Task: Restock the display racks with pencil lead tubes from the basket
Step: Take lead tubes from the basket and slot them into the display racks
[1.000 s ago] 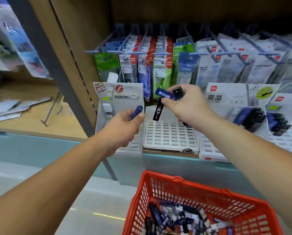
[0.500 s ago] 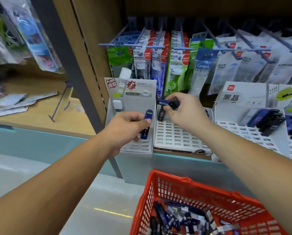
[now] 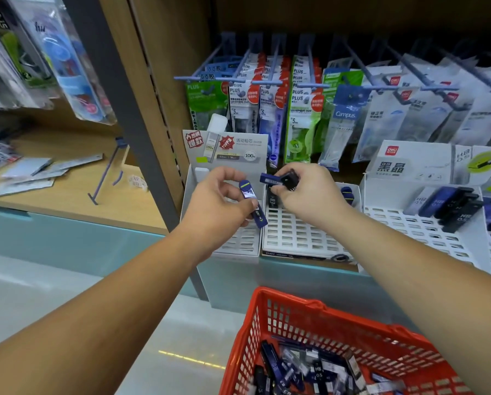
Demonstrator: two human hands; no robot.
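My left hand (image 3: 218, 206) grips one blue pencil lead tube (image 3: 251, 202) upright over the leftmost white display rack (image 3: 238, 240). My right hand (image 3: 309, 192) holds a small bunch of lead tubes (image 3: 279, 181), blue and black, above the top rows of the middle rack (image 3: 298, 232). One black tube (image 3: 272, 199) stands in that rack just under the right hand. A red basket (image 3: 289, 312) with several loose lead tubes (image 3: 304, 369) sits low in front of me. The right-hand rack (image 3: 409, 226) carries several blue and black tubes (image 3: 449, 203).
Blue pegs above the racks carry hanging packets of correction tape (image 3: 267, 106) close over my hands. A grey upright post (image 3: 130, 115) divides this bay from a wooden shelf (image 3: 67, 192) with flat packets and a loose hook. The shelf's front edge runs just beyond the basket.
Both hands have drawn closer together over the racks. The left hand's blue tube has turned more upright. The right hand has lowered its bunch to the middle rack's top rows.
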